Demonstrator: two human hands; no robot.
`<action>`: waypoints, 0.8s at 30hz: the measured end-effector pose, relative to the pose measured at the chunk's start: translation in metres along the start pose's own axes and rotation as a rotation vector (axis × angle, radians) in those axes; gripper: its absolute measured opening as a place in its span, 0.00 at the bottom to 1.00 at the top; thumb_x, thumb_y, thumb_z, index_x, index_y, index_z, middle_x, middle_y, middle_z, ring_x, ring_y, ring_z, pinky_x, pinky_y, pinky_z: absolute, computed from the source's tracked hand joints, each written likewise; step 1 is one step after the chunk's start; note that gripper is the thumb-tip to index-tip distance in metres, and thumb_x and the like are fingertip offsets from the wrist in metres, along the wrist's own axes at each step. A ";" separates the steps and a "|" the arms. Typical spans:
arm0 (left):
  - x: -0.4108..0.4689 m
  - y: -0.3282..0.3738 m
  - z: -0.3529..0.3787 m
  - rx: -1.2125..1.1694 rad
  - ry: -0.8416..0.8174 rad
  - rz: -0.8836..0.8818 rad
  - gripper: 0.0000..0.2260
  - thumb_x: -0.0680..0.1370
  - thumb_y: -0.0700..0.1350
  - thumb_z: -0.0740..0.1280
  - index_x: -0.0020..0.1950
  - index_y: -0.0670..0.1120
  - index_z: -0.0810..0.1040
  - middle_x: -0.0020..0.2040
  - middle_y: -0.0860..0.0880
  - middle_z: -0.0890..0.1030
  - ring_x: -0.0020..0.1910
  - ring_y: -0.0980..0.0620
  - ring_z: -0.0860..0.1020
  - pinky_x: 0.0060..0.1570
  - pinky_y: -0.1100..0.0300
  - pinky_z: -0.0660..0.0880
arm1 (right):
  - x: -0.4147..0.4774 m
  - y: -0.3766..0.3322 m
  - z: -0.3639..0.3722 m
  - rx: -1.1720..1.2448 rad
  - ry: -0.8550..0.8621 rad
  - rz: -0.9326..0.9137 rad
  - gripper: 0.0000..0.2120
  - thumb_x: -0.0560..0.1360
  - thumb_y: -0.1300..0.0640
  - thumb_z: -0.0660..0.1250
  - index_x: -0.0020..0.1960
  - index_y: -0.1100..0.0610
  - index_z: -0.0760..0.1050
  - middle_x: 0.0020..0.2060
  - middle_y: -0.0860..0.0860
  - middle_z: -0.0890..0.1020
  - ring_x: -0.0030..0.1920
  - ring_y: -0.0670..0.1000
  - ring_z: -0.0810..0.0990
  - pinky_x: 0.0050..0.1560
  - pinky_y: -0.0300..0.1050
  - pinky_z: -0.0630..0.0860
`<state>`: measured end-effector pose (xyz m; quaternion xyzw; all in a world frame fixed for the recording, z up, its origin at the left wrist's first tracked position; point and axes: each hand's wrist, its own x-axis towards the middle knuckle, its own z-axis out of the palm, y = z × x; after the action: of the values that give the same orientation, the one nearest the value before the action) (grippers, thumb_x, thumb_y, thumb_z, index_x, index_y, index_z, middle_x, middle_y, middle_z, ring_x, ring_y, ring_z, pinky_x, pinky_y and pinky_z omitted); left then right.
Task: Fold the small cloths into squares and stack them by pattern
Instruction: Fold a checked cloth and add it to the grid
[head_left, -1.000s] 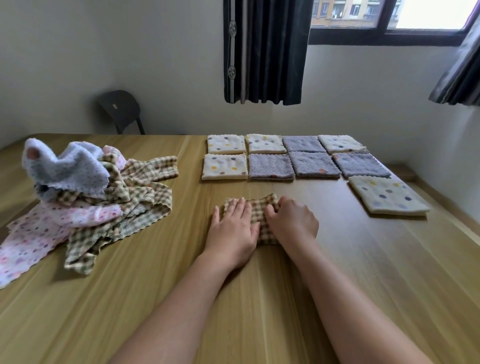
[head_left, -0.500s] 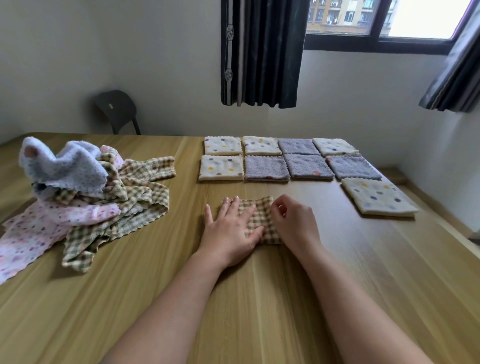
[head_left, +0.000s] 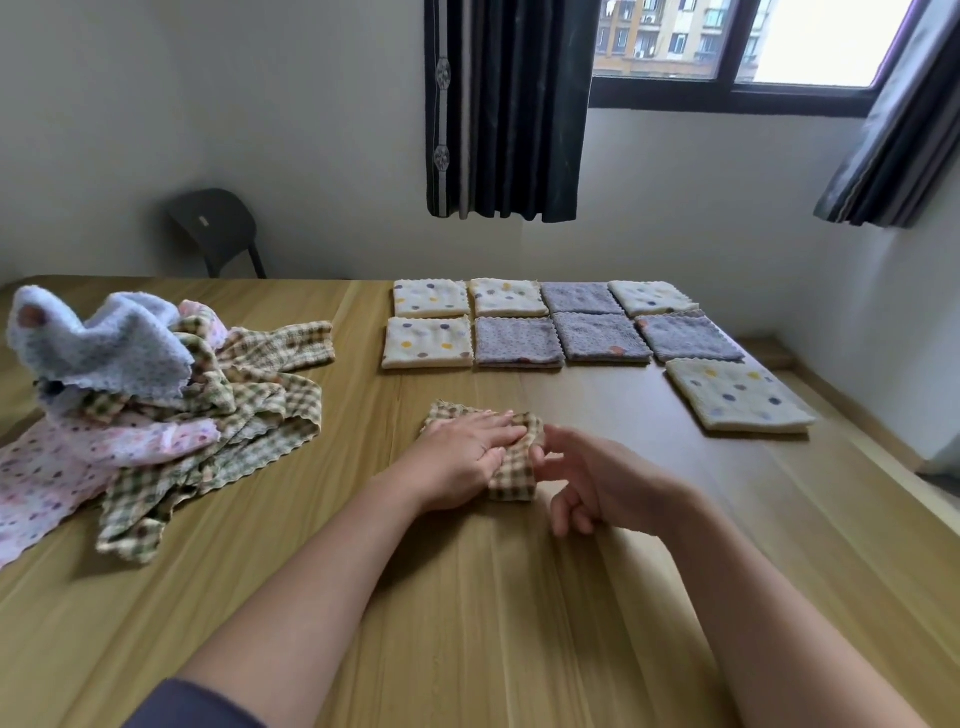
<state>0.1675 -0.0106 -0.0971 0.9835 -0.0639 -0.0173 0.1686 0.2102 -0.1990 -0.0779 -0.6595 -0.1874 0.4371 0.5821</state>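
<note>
Looking from the left, I see a loose heap of unfolded cloths (head_left: 150, 410) on the wooden table (head_left: 467, 597): a pale blue terry cloth (head_left: 104, 348) crumpled on top, brown checked cloths (head_left: 249, 395) spilling out to the right and near side, and a pink dotted cloth (head_left: 57, 467) spread flat at the near left edge. Behind the table's far left corner stands a dark chair (head_left: 213, 228) against the wall.

Near the middle of the table lies the small checked cloth (head_left: 511, 467), folded down to a narrow bundle. My left hand (head_left: 462, 457) lies flat on it, palm down, fingers straight and close together, pressing its left part; it grips nothing. My right hand (head_left: 597, 478) hovers just beside the cloth's right edge, fingers loosely spread and partly curled, holding nothing; it is blurred, so I cannot tell whether its fingertips touch the fabric.

Farther away, right of centre, folded squares lie in two rows: cream dotted squares (head_left: 428, 343) at the left, grey-purple squares (head_left: 600, 338) toward the right, each row touching the next. One more cream dotted square (head_left: 737, 395) lies apart at the near right. On the far wall hang a dark curtain (head_left: 509, 109) and a window (head_left: 737, 47).
</note>
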 end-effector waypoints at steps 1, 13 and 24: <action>0.000 -0.001 0.001 0.007 -0.007 0.004 0.20 0.84 0.49 0.53 0.76 0.58 0.59 0.78 0.59 0.54 0.77 0.59 0.51 0.73 0.55 0.47 | -0.001 -0.001 0.000 -0.027 -0.027 0.013 0.17 0.82 0.44 0.49 0.43 0.54 0.66 0.44 0.56 0.75 0.24 0.52 0.77 0.18 0.36 0.65; -0.016 0.000 0.005 -0.350 0.377 -0.072 0.19 0.79 0.45 0.56 0.68 0.45 0.74 0.71 0.48 0.71 0.72 0.50 0.65 0.71 0.62 0.57 | 0.005 -0.004 0.007 -0.603 0.707 -0.438 0.09 0.78 0.61 0.61 0.42 0.54 0.76 0.39 0.50 0.82 0.38 0.52 0.79 0.39 0.45 0.73; -0.078 -0.019 -0.031 -0.887 0.113 -0.567 0.11 0.79 0.31 0.55 0.51 0.41 0.75 0.35 0.44 0.79 0.21 0.53 0.74 0.17 0.65 0.65 | 0.064 0.013 0.039 -1.380 0.429 -0.139 0.28 0.82 0.41 0.44 0.79 0.48 0.45 0.79 0.53 0.44 0.78 0.56 0.39 0.76 0.55 0.39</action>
<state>0.0945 0.0279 -0.0731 0.7958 0.2272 -0.0344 0.5603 0.2109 -0.1308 -0.1103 -0.9343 -0.3439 0.0424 0.0836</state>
